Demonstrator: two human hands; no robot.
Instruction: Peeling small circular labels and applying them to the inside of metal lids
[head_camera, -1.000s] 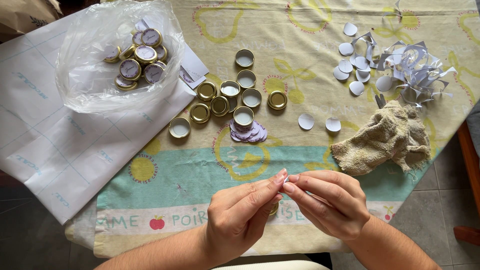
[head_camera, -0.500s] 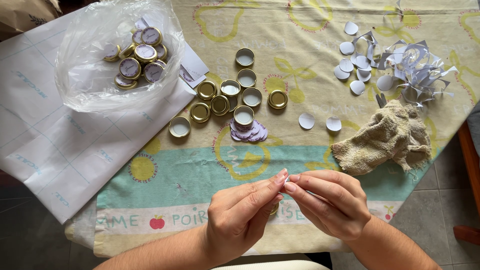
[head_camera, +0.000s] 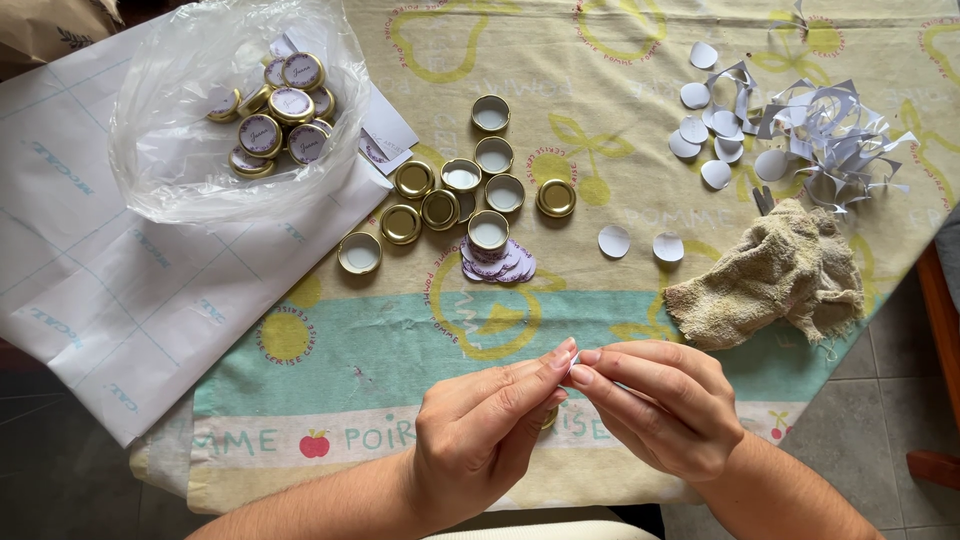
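Looking down, we see our left hand (head_camera: 480, 440) and right hand (head_camera: 665, 405) meeting fingertip to fingertip over the near edge of the table, above the green band of the patterned tablecloth (head_camera: 400, 345). Both hands are pinched narrow around a small pale sticker (head_camera: 573, 362), of which only a sliver shows between the thumbs and forefingers. Under the left hand's fingers we glimpse the gold edge of a lid (head_camera: 549, 417), but we cannot tell whether the hand grips it or it just lies on the cloth. Farther up the table, a cluster of gold lids (head_camera: 440, 200) lies in the middle, some showing their white insides, some their gold tops. One of these lids sits on a small stack of round purple-printed labels (head_camera: 505, 266). To the left, a clear plastic bag (head_camera: 180, 150) rests on a sheet of white paper (head_camera: 120, 290) and holds more lids (head_camera: 285, 110), already topped with labels. To the right of the cluster, two blank white paper discs (head_camera: 640, 243) lie side by side, near a crumpled beige cloth (head_camera: 770, 275). Beyond the cloth, a tangle of white paper scraps (head_camera: 830, 130) lies beside several more white discs (head_camera: 700, 130). Grey floor tiles (head_camera: 890, 420) show past the table's right corner.
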